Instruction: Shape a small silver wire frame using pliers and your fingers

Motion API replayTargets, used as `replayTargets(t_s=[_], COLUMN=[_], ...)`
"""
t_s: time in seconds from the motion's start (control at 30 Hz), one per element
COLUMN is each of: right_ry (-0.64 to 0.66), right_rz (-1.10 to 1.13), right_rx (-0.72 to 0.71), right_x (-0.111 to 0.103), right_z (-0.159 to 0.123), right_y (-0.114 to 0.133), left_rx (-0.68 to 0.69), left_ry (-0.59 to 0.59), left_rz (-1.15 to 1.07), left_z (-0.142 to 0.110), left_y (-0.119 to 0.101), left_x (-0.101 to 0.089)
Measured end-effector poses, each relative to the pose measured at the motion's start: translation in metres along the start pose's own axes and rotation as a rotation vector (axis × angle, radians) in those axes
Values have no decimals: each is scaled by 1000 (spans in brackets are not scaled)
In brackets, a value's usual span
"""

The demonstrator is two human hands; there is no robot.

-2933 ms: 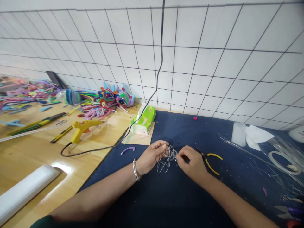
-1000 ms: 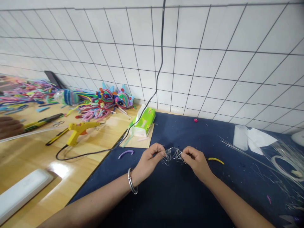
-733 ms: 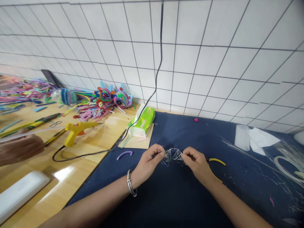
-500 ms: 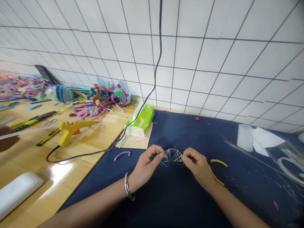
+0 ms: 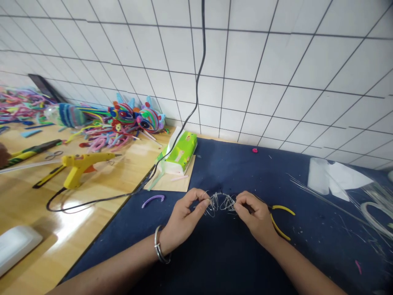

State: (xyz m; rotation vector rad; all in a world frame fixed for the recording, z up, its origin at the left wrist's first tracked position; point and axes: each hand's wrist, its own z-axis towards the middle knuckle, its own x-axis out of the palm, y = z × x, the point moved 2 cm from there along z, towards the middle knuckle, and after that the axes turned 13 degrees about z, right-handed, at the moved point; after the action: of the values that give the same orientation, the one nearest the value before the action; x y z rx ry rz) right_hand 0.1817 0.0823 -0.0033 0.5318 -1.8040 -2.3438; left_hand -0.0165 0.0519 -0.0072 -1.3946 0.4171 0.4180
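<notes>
Between my hands, above the dark blue cloth (image 5: 215,168), is a small silvery wire frame (image 5: 227,202) made of two tangled loop clusters joined by a curved strand. My left hand (image 5: 188,217) pinches its left cluster between thumb and fingers; a bangle circles that wrist. On the other side, my right hand (image 5: 253,215) pinches the right cluster at its outer edge. Yellow-handled pliers (image 5: 281,221) lie just right of my right hand, their jaws partly hidden behind it. A curved purple strip (image 5: 152,200) rests left of my left hand.
A green tissue pack (image 5: 184,151) lies behind on a thin board. On the wooden table at left are a yellow glue gun (image 5: 75,166) with its black cord, a cutter, and colourful craft pieces (image 5: 123,119). Wires (image 5: 325,200) and white sheets (image 5: 350,178) lie right. Another person's hand (image 5: 3,155) shows at far left.
The view has shifted slightly, so things at left sit further left. Both hands keep their pinch on the wire frame. The other person's hand has moved mostly out of view.
</notes>
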Motion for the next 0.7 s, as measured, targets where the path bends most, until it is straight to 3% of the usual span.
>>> replayTargets(t_s=[0.17,0.43,0.7], right_ry=[3,-35,-63], right_rz=[-25,-161,-231], right_rx=[-12,-194,-256], right_x=[-1,0,-2], right_z=[0,0,-3], right_y=[0,5,2], left_rx=[7,32,106], left_ry=[-6,10,-7], left_rz=[10,-12,-2], left_z=[-1,0,2], left_y=[-1,-4,-4], left_x=[-2,-2,-1])
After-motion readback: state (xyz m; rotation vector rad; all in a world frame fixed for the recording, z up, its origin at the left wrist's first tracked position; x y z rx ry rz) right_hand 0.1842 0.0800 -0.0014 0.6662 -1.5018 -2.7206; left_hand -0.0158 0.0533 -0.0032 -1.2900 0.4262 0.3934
